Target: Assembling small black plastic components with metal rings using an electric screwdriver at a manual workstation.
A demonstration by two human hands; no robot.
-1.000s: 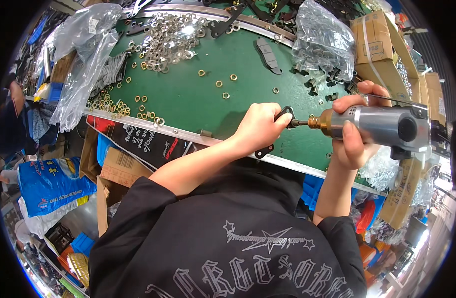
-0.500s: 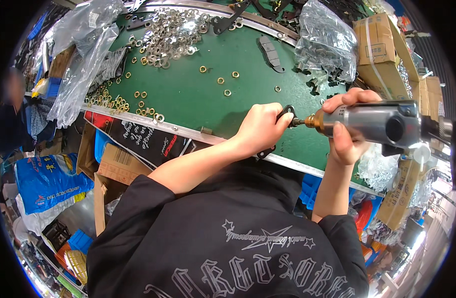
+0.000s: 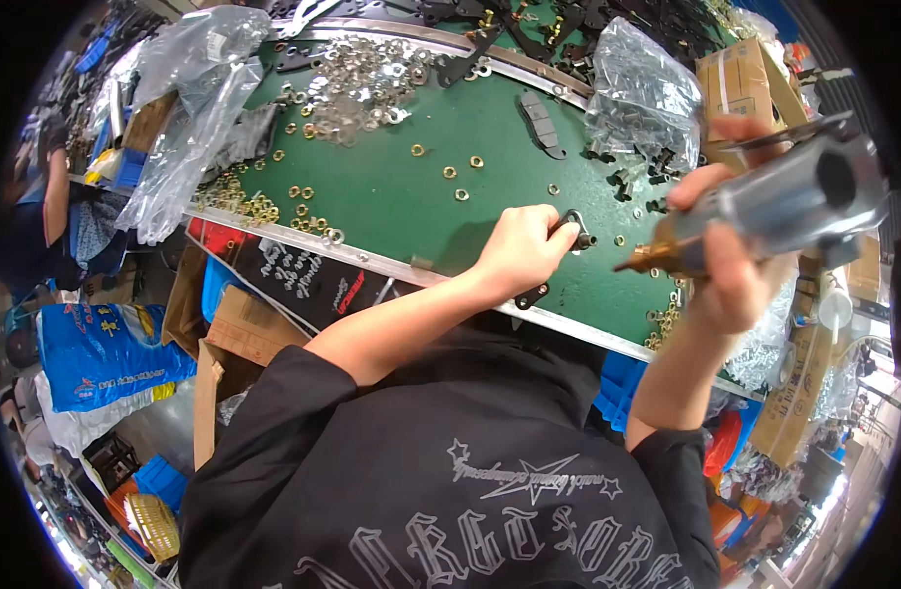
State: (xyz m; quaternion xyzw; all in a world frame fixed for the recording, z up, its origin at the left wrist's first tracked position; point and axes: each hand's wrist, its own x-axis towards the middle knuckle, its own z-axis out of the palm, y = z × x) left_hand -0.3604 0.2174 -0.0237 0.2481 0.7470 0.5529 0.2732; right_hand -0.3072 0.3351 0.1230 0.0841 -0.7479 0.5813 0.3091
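Observation:
My left hand point(image 3: 521, 250) is closed around a black metal bracket point(image 3: 532, 295) at the table's near edge. One end of the bracket shows below the fist, the other beyond the thumb, where a short dark cylindrical fitting point(image 3: 587, 240) sticks out to the right. My right hand point(image 3: 737, 280), blurred by motion, grips a silver power screwdriver point(image 3: 779, 201). Its brass-coloured nose and bit point left, apart from the fitting. Loose brass-coloured nuts point(image 3: 449, 173) lie on the green table point(image 3: 372, 201) beyond my left hand, and more nuts point(image 3: 663, 324) lie below the driver's nose.
A heap of silver nuts point(image 3: 357, 83) and a dark brake pad point(image 3: 541, 126) lie farther back. Black sleeves point(image 3: 622, 183) lie by a clear plastic bag point(image 3: 642, 93) and a cardboard box point(image 3: 740, 83). A metal rail point(image 3: 391, 267) edges the table. At far left is another person's arm point(image 3: 55, 191).
The screwdriver has come off the fitting in the bracket and swung to the right, tilting, with my right hand. My left hand still holds the bracket. The whole view has shifted slightly.

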